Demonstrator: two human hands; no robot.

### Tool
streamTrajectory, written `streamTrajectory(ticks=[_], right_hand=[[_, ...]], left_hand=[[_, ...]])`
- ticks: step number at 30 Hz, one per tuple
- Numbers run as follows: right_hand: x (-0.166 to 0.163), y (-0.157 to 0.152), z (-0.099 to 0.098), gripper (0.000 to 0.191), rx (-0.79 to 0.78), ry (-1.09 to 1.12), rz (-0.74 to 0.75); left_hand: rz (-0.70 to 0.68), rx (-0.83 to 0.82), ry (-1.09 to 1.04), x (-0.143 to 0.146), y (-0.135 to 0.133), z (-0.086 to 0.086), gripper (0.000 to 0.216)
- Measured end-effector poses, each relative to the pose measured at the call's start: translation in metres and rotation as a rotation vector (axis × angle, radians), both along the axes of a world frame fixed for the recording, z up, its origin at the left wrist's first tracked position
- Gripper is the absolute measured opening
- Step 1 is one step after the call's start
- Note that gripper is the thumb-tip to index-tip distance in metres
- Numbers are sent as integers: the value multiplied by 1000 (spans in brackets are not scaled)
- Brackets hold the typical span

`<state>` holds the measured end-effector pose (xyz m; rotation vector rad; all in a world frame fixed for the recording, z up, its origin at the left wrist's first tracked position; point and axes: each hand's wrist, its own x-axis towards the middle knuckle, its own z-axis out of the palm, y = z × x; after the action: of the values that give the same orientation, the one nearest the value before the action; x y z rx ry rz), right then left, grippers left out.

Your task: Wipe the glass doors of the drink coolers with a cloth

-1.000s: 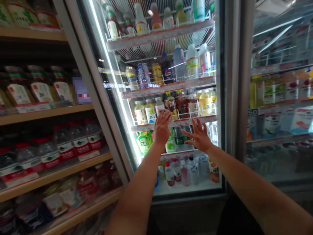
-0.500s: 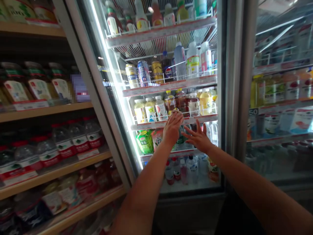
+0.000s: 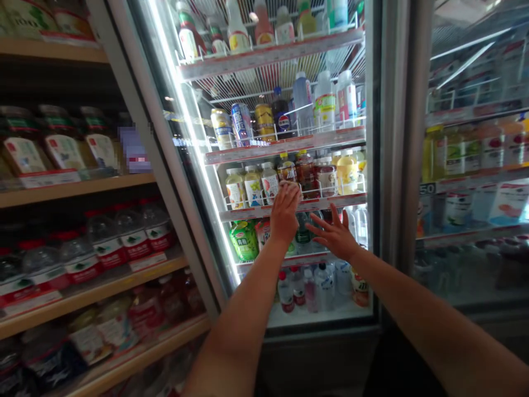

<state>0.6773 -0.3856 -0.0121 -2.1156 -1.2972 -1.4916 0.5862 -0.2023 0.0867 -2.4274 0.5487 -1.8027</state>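
L hand (image 3: pixel 284 215) prob. on cooler glass (image 3: pixel 285 124); R hand (image 3: pixel 336 236) splayed nearby.

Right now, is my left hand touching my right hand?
Apart. The head view shows a plain gap between the left hand and the right hand, with a dark green-labelled bottle visible between them.

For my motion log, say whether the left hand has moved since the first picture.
Yes. Against the shelf edge behind it, the left hand has shifted right overall, despite edging slightly back left lately.
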Motion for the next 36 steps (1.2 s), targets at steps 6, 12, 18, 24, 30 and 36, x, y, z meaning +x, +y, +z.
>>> streamTrajectory(ticks=[6,12,18,24,30,36], right_hand=[[0,2,-2,56,41,-37,-1],[-1,1,-3,59,26,-25,-15],[-3,2,-5,61,34,-17,-26],[-4,3,-5,57,52,-30,-39],[-10,5,-8,60,47,-4,-48],[-34,20,-20,69,143,45,-74]], left_hand=[[-22,306,93,-9,19,-14,58],[109,-65,-133,-23,46,12,66],[54,209,55,-25,48,-30,69],[111,63,-57,-41,72,-18,59],[140,-96,-132,-46,80,-19,57],[84,-96,-118,-38,75,-39,61]])
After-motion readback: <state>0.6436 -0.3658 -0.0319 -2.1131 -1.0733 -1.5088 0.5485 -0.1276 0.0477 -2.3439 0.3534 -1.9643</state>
